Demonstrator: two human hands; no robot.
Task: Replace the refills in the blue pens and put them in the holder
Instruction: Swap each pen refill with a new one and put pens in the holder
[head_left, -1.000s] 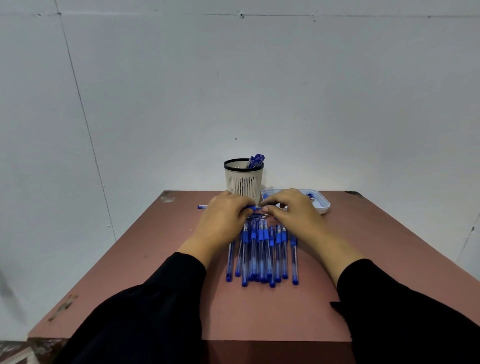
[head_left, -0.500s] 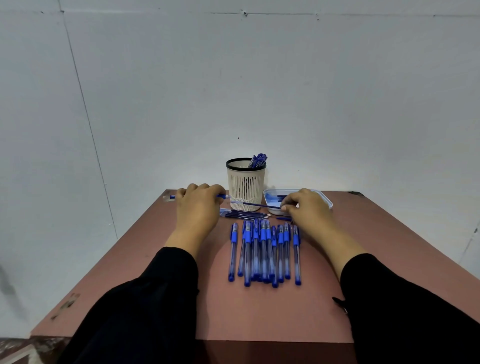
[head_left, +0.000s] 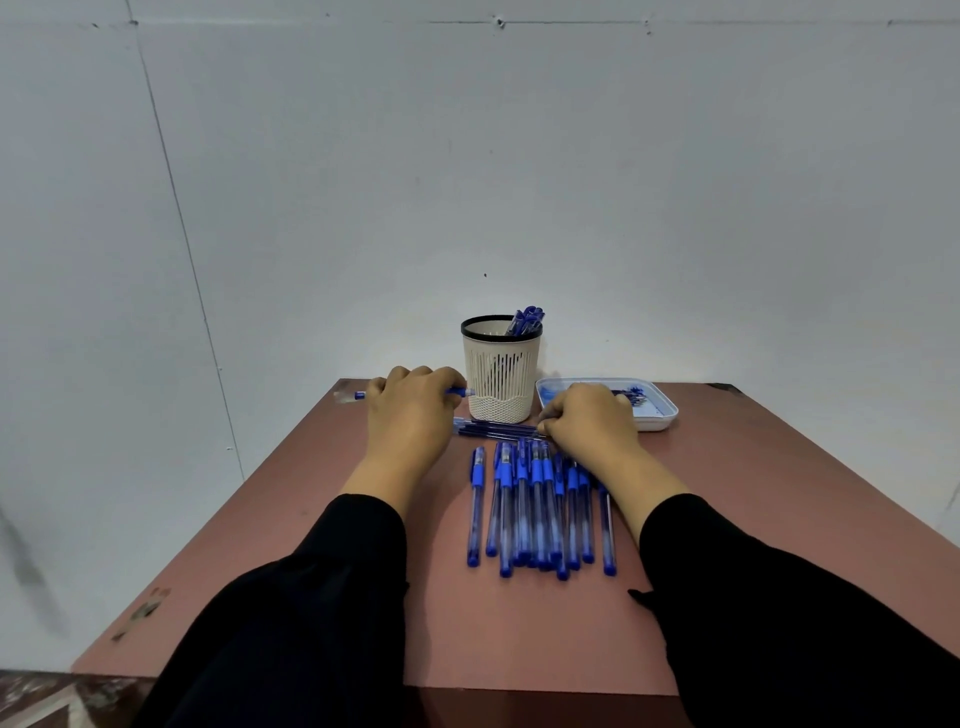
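The head view looks down on a reddish-brown table set against a pale wall, and near its far edge stands a cream slotted holder with a black rim, which serves here as the landmark. Several blue pens already stand inside the holder, leaning toward its right rim. Just left of the holder, the left hand is curled over a pen barrel and grips it; the barrel lies crosswise, one end poking out beside the holder's wall and the other end showing past the knuckles on the far side of the hand. Right of the holder and a little nearer the person, the right hand rests knuckles up with its fingers bent down at the end of a small bundle of thin refills that lies crosswise just in front of the holder's base; whether the fingers pinch one cannot be told. Behind that hand, to the right of the holder, sits a shallow white tray with small blue pieces in it. In front of the holder, closer to the person, a row of blue pens lies side by side, pointing lengthwise toward the holder. Black sleeves cover both forearms.
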